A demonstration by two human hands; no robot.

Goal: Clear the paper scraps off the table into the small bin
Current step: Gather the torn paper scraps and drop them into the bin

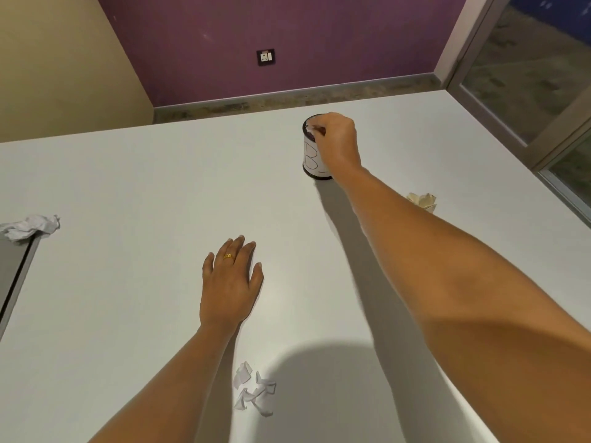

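The pale grey worktop (pixel 128 187) fills most of the view and runs far to the floor by a purple wall. Far and right of the middle a small round bin (pixel 311 161) stands upright on it, dark at rim and base, with a white label. Near the right edge, nearer than the bin, lies a cream paper wad (pixel 422 201). At the left edge a crumpled white paper (pixel 32 226) lies at the far end of a flat grey panel (pixel 14 273). A cluster of white scraps (pixel 254 390) lies near the front, around the middle. The left hand (pixel 228 282) rests palm down in the middle, fingers (pixel 238 247) straight, well apart from the bin and scraps.
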